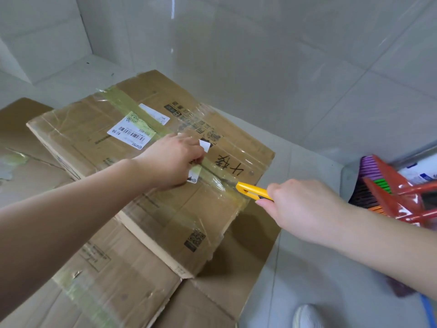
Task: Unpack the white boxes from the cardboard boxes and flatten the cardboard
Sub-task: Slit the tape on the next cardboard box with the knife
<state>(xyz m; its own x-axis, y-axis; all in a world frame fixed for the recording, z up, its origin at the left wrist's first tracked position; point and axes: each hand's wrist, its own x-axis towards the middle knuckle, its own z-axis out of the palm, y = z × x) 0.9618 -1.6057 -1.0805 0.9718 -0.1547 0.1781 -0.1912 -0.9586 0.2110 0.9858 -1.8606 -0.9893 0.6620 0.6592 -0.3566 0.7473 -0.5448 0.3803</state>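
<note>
You are standing on a pale, glossy tiled floor (pixel 307 79), with flattened brown cardboard (pixel 132 287) spread over its near left part. On that sheet sits the sealed cardboard box (pixel 165 209), creased and wrapped in shiny clear film, a yellowish tape strip (pixel 132 107) running along its top seam. A white barcode label (pixel 131 133) lies beside the strip, its small print too fine to read; black handwritten characters sit near the box's right edge. Your left hand (pixel 172 159) presses on the top, fingers curled at a small white sticker. Your right hand (pixel 305 204) is clenched around a yellow plastic utility knife (pixel 251 191), its tip at the tape by the right edge.
</note>
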